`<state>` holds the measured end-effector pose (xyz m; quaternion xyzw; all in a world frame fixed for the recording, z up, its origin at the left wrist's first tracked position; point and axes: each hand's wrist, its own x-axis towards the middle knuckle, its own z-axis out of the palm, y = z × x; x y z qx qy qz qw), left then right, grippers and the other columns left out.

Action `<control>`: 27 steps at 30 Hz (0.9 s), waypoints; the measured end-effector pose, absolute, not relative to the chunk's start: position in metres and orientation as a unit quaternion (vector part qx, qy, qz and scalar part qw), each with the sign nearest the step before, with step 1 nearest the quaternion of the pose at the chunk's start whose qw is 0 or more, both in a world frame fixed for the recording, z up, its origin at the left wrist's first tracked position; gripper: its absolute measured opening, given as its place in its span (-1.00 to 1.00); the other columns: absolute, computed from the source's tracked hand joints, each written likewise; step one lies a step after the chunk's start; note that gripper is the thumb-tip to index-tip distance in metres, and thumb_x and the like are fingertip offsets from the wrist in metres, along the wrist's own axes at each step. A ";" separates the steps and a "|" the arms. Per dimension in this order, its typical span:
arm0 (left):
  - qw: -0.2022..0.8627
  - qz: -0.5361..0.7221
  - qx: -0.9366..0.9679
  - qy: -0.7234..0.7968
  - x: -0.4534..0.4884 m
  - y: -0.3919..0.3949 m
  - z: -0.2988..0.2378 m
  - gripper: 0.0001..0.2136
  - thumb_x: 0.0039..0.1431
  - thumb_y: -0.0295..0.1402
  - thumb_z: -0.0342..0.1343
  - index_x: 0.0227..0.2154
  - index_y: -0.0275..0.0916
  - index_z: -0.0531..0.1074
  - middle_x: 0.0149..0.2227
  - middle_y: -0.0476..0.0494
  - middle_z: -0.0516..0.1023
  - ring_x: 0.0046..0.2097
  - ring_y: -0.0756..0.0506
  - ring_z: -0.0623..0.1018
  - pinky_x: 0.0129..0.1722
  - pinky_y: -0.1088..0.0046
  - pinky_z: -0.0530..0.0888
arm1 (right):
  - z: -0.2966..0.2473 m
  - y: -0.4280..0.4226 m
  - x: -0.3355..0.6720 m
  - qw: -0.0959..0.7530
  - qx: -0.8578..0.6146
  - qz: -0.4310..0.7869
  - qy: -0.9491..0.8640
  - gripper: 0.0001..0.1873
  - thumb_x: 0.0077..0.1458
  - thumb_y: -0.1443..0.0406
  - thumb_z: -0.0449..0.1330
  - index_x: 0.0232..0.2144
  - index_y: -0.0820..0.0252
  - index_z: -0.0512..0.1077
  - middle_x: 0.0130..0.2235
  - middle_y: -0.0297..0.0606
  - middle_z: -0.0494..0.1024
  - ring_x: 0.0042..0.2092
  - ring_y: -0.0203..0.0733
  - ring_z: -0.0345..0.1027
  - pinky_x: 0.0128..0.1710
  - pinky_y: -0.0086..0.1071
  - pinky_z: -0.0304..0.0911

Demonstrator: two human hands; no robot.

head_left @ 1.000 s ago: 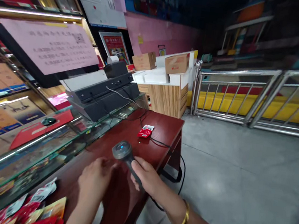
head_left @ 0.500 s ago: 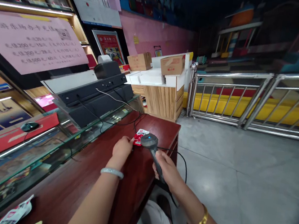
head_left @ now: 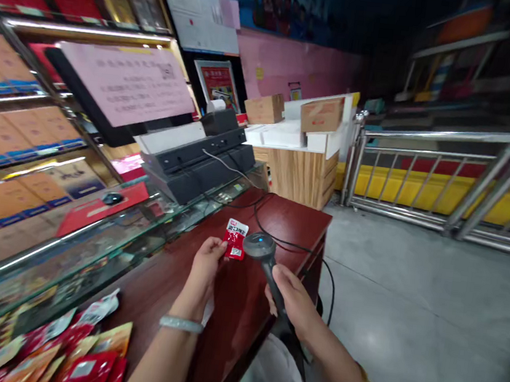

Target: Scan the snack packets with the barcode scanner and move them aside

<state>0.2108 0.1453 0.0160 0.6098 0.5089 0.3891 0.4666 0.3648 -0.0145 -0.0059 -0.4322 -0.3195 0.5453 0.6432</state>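
Note:
My left hand (head_left: 209,260) pinches the left edge of a small red and white snack packet (head_left: 236,241), held just over the dark red wooden counter (head_left: 179,275). A pale label shows at the packet's lower part. My right hand (head_left: 293,295) is wrapped round the handle of a grey barcode scanner (head_left: 261,247), a blue light glowing on top of its head. The scanner head is close to the packet's right side, a small gap between them in view. From the scanner a black cable (head_left: 333,287) loops over the counter's right side.
Several colourful snack packets (head_left: 84,368) lie piled at the counter's near left. Along the left runs a glass display case (head_left: 134,263), with a mouse (head_left: 113,198) on a red mat. A black cash drawer (head_left: 206,172) stands behind. Metal railings (head_left: 424,174) stand at the right.
The view has swung left, bringing the packet pile into sight. The packet now shows more fully, tilted upright in my left hand, and the scanner head overlaps it less.

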 end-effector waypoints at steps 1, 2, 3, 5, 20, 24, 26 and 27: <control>0.481 0.441 0.578 0.490 0.195 0.136 0.019 -0.58 -0.04 0.03 0.25 -0.39 -0.17 0.25 -0.53 0.12 0.38 -0.53 0.07 0.39 -0.48 0.57 0.33 | -0.004 -0.017 0.354 0.638 -0.420 0.556 -0.327 -0.42 0.13 -0.25 0.13 -0.25 0.13 0.29 -0.62 -0.54 0.30 -0.65 -0.38 0.08 -0.63 -0.49 0.08; 0.489 0.494 0.543 0.471 0.179 0.126 0.021 -0.56 -0.09 0.02 0.30 -0.38 -0.18 0.28 -0.52 0.12 0.40 -0.54 0.08 0.38 -0.50 0.59 0.30 | -0.002 -0.020 0.343 0.631 -0.407 0.569 -0.336 -0.43 0.13 -0.25 0.12 -0.25 0.13 0.28 -0.62 -0.54 0.29 -0.65 -0.38 0.08 -0.63 -0.49 0.08; 0.489 0.544 0.509 0.454 0.162 0.116 0.024 -0.55 -0.14 -0.01 0.36 -0.38 -0.19 0.30 -0.53 0.12 0.41 -0.54 0.09 0.36 -0.52 0.61 0.26 | 0.000 -0.022 0.331 0.622 -0.393 0.584 -0.344 -0.43 0.14 -0.25 0.12 -0.25 0.12 0.28 -0.62 -0.54 0.29 -0.65 -0.39 0.07 -0.63 -0.49 0.08; 0.464 0.615 0.458 0.443 0.128 0.096 0.027 -0.55 -0.19 -0.06 0.42 -0.41 -0.21 0.32 -0.55 0.13 0.41 -0.56 0.11 0.34 -0.53 0.62 0.22 | 0.005 -0.027 0.306 0.599 -0.364 0.614 -0.363 -0.42 0.14 -0.25 0.12 -0.25 0.13 0.29 -0.61 -0.54 0.28 -0.64 -0.40 0.06 -0.63 -0.50 0.06; 0.324 0.753 0.330 0.468 -0.013 0.011 0.029 -0.61 -0.12 -0.15 0.40 -0.36 -0.22 0.36 -0.46 0.14 0.35 -0.49 0.13 0.30 -0.48 0.60 0.23 | 0.017 -0.058 0.183 0.454 -0.326 0.679 -0.476 -0.35 0.10 -0.30 0.09 -0.22 0.14 0.32 -0.61 -0.55 0.29 -0.65 -0.39 0.10 -0.63 -0.47 0.07; 0.331 0.752 0.322 0.470 -0.023 0.006 0.023 -0.59 -0.13 -0.13 0.41 -0.35 -0.21 0.35 -0.48 0.15 0.35 -0.50 0.11 0.29 -0.47 0.58 0.22 | 0.021 -0.061 0.177 0.438 -0.334 0.680 -0.484 -0.30 0.07 -0.32 0.09 -0.15 0.15 0.34 -0.61 -0.54 0.30 -0.66 -0.38 0.10 -0.64 -0.47 0.04; 0.332 0.753 0.323 0.468 -0.025 0.003 0.022 -0.59 -0.13 -0.13 0.41 -0.35 -0.20 0.34 -0.47 0.15 0.35 -0.49 0.11 0.30 -0.45 0.58 0.25 | 0.025 -0.062 0.176 0.431 -0.332 0.679 -0.492 -0.28 0.06 -0.33 0.10 -0.14 0.16 0.35 -0.60 -0.53 0.31 -0.65 -0.38 0.11 -0.64 -0.46 0.03; 0.331 0.753 0.325 0.467 -0.025 0.002 0.022 -0.59 -0.13 -0.12 0.40 -0.36 -0.20 0.34 -0.47 0.15 0.35 -0.49 0.11 0.30 -0.45 0.58 0.26 | 0.027 -0.063 0.176 0.428 -0.332 0.678 -0.496 -0.27 0.05 -0.34 0.10 -0.14 0.16 0.36 -0.60 -0.53 0.31 -0.65 -0.37 0.11 -0.63 -0.46 0.04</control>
